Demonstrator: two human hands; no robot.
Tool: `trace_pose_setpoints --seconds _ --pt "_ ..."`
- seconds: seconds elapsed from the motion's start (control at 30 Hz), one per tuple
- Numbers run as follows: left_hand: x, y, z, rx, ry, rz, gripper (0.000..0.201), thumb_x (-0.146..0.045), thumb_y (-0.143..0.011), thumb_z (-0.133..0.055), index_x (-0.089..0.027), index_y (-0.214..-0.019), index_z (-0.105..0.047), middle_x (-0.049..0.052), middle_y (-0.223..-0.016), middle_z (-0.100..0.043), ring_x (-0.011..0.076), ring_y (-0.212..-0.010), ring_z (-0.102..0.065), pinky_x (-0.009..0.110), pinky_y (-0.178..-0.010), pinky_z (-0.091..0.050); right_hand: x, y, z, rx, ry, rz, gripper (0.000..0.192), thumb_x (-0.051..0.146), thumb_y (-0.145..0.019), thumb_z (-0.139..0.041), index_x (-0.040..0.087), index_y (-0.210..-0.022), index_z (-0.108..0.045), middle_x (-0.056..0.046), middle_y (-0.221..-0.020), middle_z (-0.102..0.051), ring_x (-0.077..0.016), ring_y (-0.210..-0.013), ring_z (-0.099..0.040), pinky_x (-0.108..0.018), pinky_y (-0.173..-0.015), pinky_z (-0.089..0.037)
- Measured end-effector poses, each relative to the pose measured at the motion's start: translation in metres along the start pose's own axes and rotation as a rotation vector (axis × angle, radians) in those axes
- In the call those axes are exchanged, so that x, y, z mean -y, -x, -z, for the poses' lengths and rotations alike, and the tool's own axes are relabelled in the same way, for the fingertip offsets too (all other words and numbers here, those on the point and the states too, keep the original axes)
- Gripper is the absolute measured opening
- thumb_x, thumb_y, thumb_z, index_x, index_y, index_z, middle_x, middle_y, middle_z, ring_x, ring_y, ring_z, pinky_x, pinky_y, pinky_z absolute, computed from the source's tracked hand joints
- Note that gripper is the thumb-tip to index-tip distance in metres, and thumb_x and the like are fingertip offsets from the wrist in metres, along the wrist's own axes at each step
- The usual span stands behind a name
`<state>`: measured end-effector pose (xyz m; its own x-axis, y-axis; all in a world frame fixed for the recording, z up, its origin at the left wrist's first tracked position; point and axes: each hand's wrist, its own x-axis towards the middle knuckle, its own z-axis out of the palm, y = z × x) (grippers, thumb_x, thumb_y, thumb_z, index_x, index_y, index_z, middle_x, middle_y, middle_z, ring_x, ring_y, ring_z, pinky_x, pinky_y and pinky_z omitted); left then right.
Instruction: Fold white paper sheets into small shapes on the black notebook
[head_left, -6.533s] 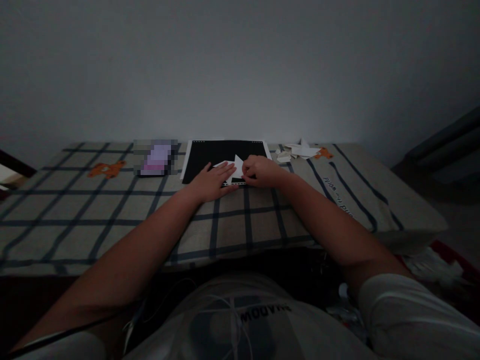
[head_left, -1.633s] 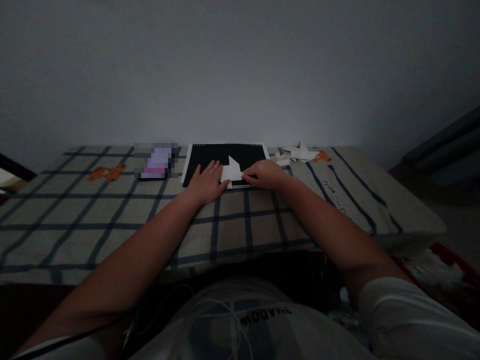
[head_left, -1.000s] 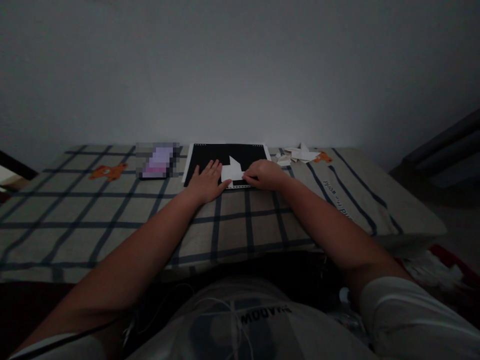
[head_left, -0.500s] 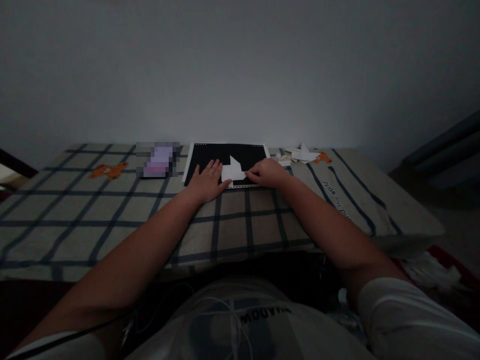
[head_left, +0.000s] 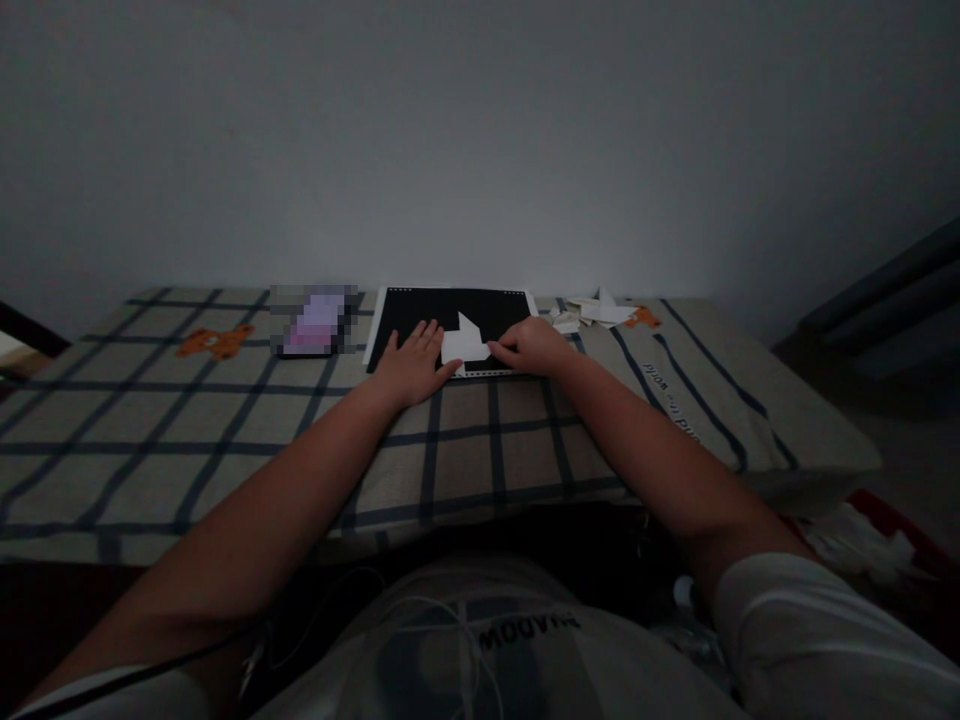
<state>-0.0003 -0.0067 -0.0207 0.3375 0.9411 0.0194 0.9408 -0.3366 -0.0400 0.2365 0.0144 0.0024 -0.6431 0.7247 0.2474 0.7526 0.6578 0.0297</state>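
A folded piece of white paper (head_left: 463,345) with pointed flaps lies on a black sheet with a pale border (head_left: 427,305). My left hand (head_left: 412,365) rests flat on the black sheet with its fingers spread, the thumb at the paper's lower left edge. From the other side my right hand (head_left: 534,345) is closed, its thumb and index finger pinching the right tip of the folded paper. The other right fingers are curled under and partly hidden.
A checked cloth (head_left: 465,450) covers the table, which meets a plain wall (head_left: 480,150). Left of the black sheet lies a phone-like object (head_left: 316,322), partly pixelated. Several folded white paper pieces (head_left: 600,310) sit to the right. A red container (head_left: 892,535) holding pale crumpled material stands low at right.
Almost nothing differs. The view has shifted very slightly, while both hands and the folded paper keep their places.
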Motion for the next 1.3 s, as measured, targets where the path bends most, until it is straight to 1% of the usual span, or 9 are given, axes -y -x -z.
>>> trace_pose_setpoints --seconds 0.17,0.37,0.57,0.73,0.87,0.93,1.0,1.17,1.3 --pt "-0.001 0.001 0.001 -0.005 -0.009 0.001 0.078 -0.057 -0.105 -0.02 -0.006 -0.164 -0.022 0.014 -0.172 -0.016 0.0299 -0.16 -0.013 0.062 -0.126 -0.017 0.005 0.001 -0.005 -0.043 -0.046 0.16 0.046 0.036 -0.101 -0.046 0.016 -0.074 -0.077 -0.006 -0.07 -0.07 -0.015 -0.063 -0.052 -0.032 -0.063 -0.026" --pt "-0.001 0.001 0.0 -0.014 -0.006 -0.004 0.079 -0.058 -0.105 -0.019 -0.005 -0.163 -0.023 0.014 -0.171 -0.017 0.0308 -0.16 -0.014 0.062 -0.126 -0.017 -0.001 -0.003 -0.012 -0.057 -0.143 0.099 0.048 0.035 -0.103 -0.044 0.016 -0.069 -0.073 -0.004 -0.066 -0.066 -0.0143 -0.062 -0.052 -0.031 -0.063 -0.027" --pt "0.001 0.001 -0.002 -0.027 -0.009 -0.003 0.076 -0.057 -0.105 -0.021 -0.008 -0.163 -0.024 0.013 -0.171 -0.019 0.0287 -0.16 -0.015 0.059 -0.127 -0.016 -0.001 -0.003 -0.017 -0.1 -0.118 0.209 0.03 0.027 -0.098 -0.053 0.014 -0.085 -0.077 -0.01 -0.087 -0.074 -0.0187 -0.08 -0.059 -0.032 -0.076 -0.038" --pt "0.0 0.004 0.004 -0.199 0.003 -0.037 0.071 -0.051 -0.103 -0.036 -0.009 -0.161 -0.033 0.013 -0.17 -0.027 0.0302 -0.157 -0.023 0.056 -0.127 -0.019 -0.006 -0.004 -0.02 -0.08 -0.197 0.277 0.025 0.022 -0.096 -0.057 0.013 -0.091 -0.079 -0.014 -0.096 -0.076 -0.0212 -0.091 -0.064 -0.035 -0.087 -0.046" --pt "-0.002 0.004 0.01 -0.337 0.034 -0.153 0.05 -0.03 -0.1 -0.045 -0.021 -0.147 -0.056 0.009 -0.155 -0.053 0.0302 -0.142 -0.045 0.049 -0.114 -0.039 -0.004 -0.004 -0.021 -0.075 -0.278 0.299 0.023 0.02 -0.095 -0.057 0.015 -0.1 -0.079 -0.013 -0.104 -0.077 -0.022 -0.1 -0.066 -0.038 -0.094 -0.048" --pt "-0.002 0.002 0.01 -0.298 0.034 -0.242 0.043 -0.027 -0.1 -0.042 -0.024 -0.135 -0.067 0.009 -0.14 -0.064 0.0298 -0.132 -0.054 0.047 -0.104 -0.046 -0.002 -0.004 -0.022 -0.069 -0.3 0.309 0.024 0.019 -0.096 -0.055 0.016 -0.103 -0.079 -0.012 -0.106 -0.078 -0.0223 -0.102 -0.066 -0.039 -0.095 -0.048" --pt "-0.001 0.001 0.007 -0.252 0.034 -0.322 0.042 -0.031 -0.103 -0.039 -0.023 -0.132 -0.068 0.01 -0.133 -0.067 0.0292 -0.126 -0.058 0.045 -0.101 -0.049 -0.002 -0.004 -0.022 -0.066 -0.318 0.318 0.025 0.02 -0.098 -0.055 0.017 -0.105 -0.078 -0.011 -0.109 -0.078 -0.022 -0.104 -0.065 -0.039 -0.096 -0.048" --pt "0.0 0.001 0.003 -0.235 0.04 -0.377 0.052 -0.047 -0.104 -0.042 -0.017 -0.141 -0.061 0.013 -0.144 -0.061 0.0292 -0.133 -0.055 0.043 -0.111 -0.044 -0.008 -0.005 -0.023 -0.064 -0.283 0.25 0.027 0.023 -0.1 -0.053 0.016 -0.109 -0.078 -0.013 -0.112 -0.075 -0.0228 -0.106 -0.063 -0.039 -0.097 -0.047" --pt "0.0 0.002 0.002 -0.196 0.043 -0.373 0.056 -0.05 -0.103 -0.044 -0.016 -0.146 -0.056 0.014 -0.154 -0.053 0.0294 -0.141 -0.05 0.045 -0.117 -0.039 -0.007 -0.005 -0.024 -0.038 -0.26 0.275 0.025 0.02 -0.099 -0.055 0.014 -0.105 -0.078 -0.014 -0.11 -0.074 -0.0234 -0.105 -0.061 -0.039 -0.096 -0.046"
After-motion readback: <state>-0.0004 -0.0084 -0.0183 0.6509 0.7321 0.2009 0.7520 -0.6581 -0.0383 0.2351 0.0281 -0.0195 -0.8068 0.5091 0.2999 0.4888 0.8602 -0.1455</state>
